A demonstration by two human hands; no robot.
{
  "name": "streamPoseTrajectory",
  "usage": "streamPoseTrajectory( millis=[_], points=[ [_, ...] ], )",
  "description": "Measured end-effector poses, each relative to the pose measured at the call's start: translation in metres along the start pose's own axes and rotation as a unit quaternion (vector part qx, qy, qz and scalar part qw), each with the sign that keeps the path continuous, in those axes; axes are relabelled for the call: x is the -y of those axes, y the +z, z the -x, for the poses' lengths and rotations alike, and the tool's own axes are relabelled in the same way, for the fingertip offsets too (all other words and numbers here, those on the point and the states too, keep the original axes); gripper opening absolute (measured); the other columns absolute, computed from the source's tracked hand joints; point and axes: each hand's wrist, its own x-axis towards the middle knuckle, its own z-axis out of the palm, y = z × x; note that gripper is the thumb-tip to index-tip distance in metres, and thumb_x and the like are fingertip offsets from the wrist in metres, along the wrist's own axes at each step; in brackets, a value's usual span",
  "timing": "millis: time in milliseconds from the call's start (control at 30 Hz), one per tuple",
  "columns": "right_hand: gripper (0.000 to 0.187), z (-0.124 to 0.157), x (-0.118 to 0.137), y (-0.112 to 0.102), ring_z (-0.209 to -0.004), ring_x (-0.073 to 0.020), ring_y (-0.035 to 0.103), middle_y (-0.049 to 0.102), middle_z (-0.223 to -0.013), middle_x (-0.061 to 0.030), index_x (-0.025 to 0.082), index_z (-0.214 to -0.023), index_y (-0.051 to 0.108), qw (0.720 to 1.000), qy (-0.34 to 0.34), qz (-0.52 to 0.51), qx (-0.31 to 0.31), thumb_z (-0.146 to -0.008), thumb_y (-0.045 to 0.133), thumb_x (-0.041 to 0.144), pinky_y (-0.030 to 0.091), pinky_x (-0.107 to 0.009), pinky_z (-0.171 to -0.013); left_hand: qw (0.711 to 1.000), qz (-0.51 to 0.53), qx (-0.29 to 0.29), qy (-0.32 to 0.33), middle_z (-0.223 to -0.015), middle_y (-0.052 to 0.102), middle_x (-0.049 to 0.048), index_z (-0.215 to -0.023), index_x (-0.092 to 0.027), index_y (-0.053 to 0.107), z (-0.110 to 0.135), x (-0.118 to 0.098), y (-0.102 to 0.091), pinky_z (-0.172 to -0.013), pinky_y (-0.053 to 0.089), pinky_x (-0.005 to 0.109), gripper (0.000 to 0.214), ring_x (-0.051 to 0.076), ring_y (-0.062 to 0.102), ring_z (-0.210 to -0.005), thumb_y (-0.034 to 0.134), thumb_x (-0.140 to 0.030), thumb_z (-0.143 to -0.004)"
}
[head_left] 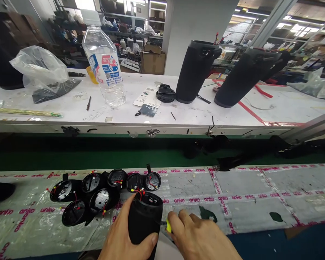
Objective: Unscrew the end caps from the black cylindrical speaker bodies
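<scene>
The left hand (128,236) wraps around a black cylindrical speaker body (143,220) that stands upright at the near edge of the taped work surface (249,195). The thumb lies across the cylinder's front and the fingers curl behind its left side, so the hand is closed firmly on it. Red wires stick up from the cylinder's open top.

The right hand (197,236) sits just to the right of the speaker body, fingers curled in a narrow pinch around a small yellow-tipped tool (168,226). The tool's tip points at the cylinder's right wall and seems to touch it, though the contact spot is too small to be certain.

Just behind and to the left of the speaker body lies a cluster of round black end caps (97,191) with red wiring. Well beyond it, on the far white bench (70,104), stand a clear water bottle (104,65) and two more black speaker cylinders (195,72).
</scene>
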Motion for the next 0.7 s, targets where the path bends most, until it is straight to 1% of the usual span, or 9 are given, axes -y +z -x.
streamPoseTrajectory(
  millis=[100,267,367,433,500,533,567,633,700],
  points=[
    [0.027,0.0,-0.003,-0.004,-0.042,-0.0149,0.052,0.058,-0.067,0.0019,0.023,-0.094,0.043,0.999,-0.03,0.03,-0.008,-0.075,0.062,0.02,0.002,-0.034,-0.04,1.0,-0.002,0.013,0.006,-0.134,0.065,0.0121,-0.14,-0.018,0.047,0.001,0.004,0.001,-0.107,0.047,0.051,0.078,0.035,0.059,-0.127,0.063,-0.037,-0.066],
    [0.028,-0.004,-0.003,-0.01,-0.044,-0.018,0.054,0.058,-0.065,0.0004,0.022,-0.092,0.046,0.997,-0.051,0.054,-0.011,-0.071,0.062,0.017,0.003,-0.037,-0.042,1.0,-0.009,0.014,0.015,-0.135,0.064,0.0137,-0.141,-0.016,0.046,0.002,0.012,0.004,-0.11,0.044,0.052,0.081,0.036,0.058,-0.127,0.065,-0.039,-0.066],
    [0.026,-0.008,-0.001,-0.008,-0.045,-0.0195,0.055,0.059,-0.067,-0.0011,0.021,-0.093,0.049,0.997,-0.059,0.048,0.005,-0.072,0.064,0.019,0.008,-0.036,-0.04,1.0,0.002,0.013,0.027,-0.132,0.066,0.0124,-0.139,-0.018,0.048,0.0,0.017,0.006,-0.11,0.045,0.052,0.079,0.036,0.06,-0.125,0.066,-0.038,-0.066],
    [0.023,-0.01,-0.002,-0.006,-0.047,-0.0205,0.057,0.062,-0.07,-0.0021,0.021,-0.094,0.051,0.998,-0.058,0.032,0.015,-0.076,0.065,0.02,0.014,-0.035,-0.039,0.999,0.014,0.013,0.025,-0.131,0.066,0.0126,-0.139,-0.018,0.048,-0.002,0.019,0.006,-0.109,0.045,0.053,0.078,0.036,0.06,-0.124,0.068,-0.039,-0.066],
    [0.015,-0.01,-0.004,-0.003,-0.053,-0.0201,0.062,0.065,-0.074,-0.0012,0.021,-0.096,0.052,0.998,-0.045,-0.036,0.013,-0.084,0.062,0.021,0.028,-0.032,-0.04,0.998,0.046,0.025,0.021,-0.131,0.067,0.0131,-0.138,-0.018,0.049,-0.004,0.021,0.005,-0.109,0.046,0.053,0.078,0.036,0.06,-0.125,0.07,-0.043,-0.066],
    [0.009,-0.009,-0.006,-0.003,-0.057,-0.0192,0.064,0.067,-0.078,-0.0002,0.022,-0.098,0.053,0.995,-0.031,-0.095,-0.004,-0.09,0.058,0.022,0.036,-0.03,-0.044,0.997,0.068,0.038,0.017,-0.131,0.067,0.0131,-0.137,-0.018,0.049,-0.005,0.022,0.004,-0.109,0.046,0.052,0.079,0.036,0.06,-0.125,0.071,-0.046,-0.067],
    [0.005,-0.007,-0.009,-0.003,-0.062,-0.0177,0.067,0.069,-0.081,0.0007,0.024,-0.101,0.053,0.985,-0.01,-0.166,-0.034,-0.096,0.052,0.023,0.043,-0.028,-0.051,0.995,0.09,0.051,0.009,-0.131,0.068,0.0127,-0.137,-0.018,0.049,-0.007,0.022,0.003,-0.108,0.048,0.05,0.08,0.036,0.06,-0.126,0.071,-0.049,-0.067],
    [0.016,-0.003,-0.014,-0.004,-0.069,-0.0155,0.069,0.071,-0.086,0.0011,0.026,-0.108,0.054,0.946,0.051,-0.299,-0.112,-0.103,0.039,0.03,0.051,-0.026,-0.062,0.99,0.118,0.071,-0.008,-0.13,0.069,0.0115,-0.138,-0.019,0.048,-0.009,0.022,0.001,-0.104,0.051,0.047,0.082,0.036,0.06,-0.126,0.072,-0.053,-0.067],
    [0.027,-0.001,-0.017,-0.006,-0.068,-0.0164,0.069,0.072,-0.085,-0.0004,0.026,-0.118,0.056,0.908,0.128,-0.365,-0.161,-0.104,0.036,0.039,0.053,-0.026,-0.063,0.99,0.123,0.073,-0.018,-0.13,0.069,0.0106,-0.138,-0.02,0.048,-0.01,0.021,0.001,-0.102,0.053,0.045,0.082,0.036,0.06,-0.126,0.072,-0.053,-0.067]
  ],
)
